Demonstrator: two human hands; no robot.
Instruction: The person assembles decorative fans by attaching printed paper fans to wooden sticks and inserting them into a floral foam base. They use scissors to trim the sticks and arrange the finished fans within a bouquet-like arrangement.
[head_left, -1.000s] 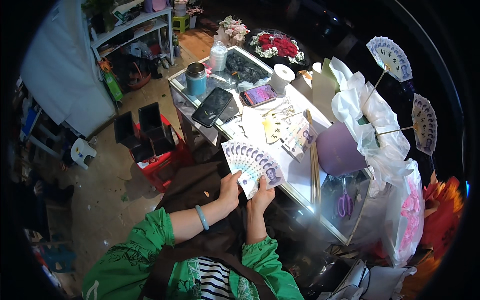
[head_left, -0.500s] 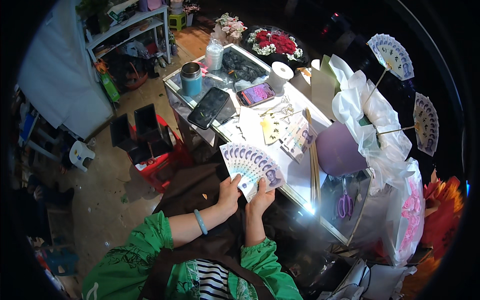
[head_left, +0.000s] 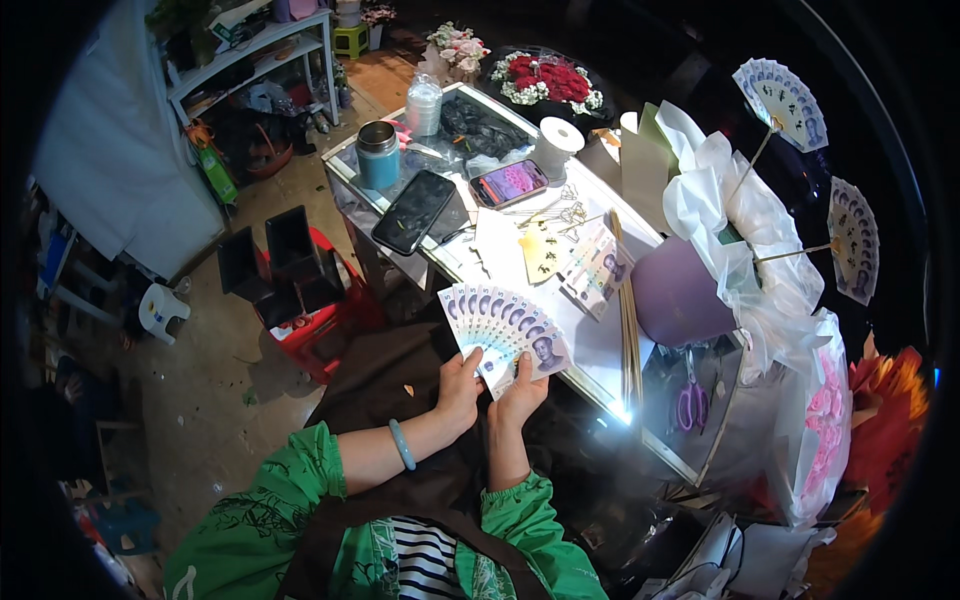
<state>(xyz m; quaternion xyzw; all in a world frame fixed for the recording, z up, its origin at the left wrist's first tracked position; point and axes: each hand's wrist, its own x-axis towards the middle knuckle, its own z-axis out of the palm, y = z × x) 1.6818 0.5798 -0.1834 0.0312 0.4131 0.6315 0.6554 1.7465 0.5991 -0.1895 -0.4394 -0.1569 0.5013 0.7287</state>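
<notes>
Both of my hands grip a fan of purple-and-white banknotes (head_left: 505,325) over my lap, by the near edge of the table. My left hand (head_left: 459,390), with a pale bangle on its wrist, pinches the fan's lower left. At its lower right, my right hand (head_left: 518,392) holds it with the thumb on top. Beyond the fan lie a flat stack of banknotes (head_left: 598,272) and a yellow fan-shaped card (head_left: 543,252) with dark characters. Thin wooden sticks (head_left: 628,340) lie to their right.
On the table (head_left: 590,385) are a dark phone (head_left: 414,212), a lit phone (head_left: 510,184), a blue jar (head_left: 378,160), a white roll (head_left: 560,140) and purple scissors (head_left: 691,400). A purple flower box (head_left: 680,292) carries banknote fans (head_left: 785,105) on sticks. Black containers (head_left: 292,245) stand on a red stool (head_left: 330,325).
The view has shifted very slightly. My hands and the fan of banknotes stay nearly still.
</notes>
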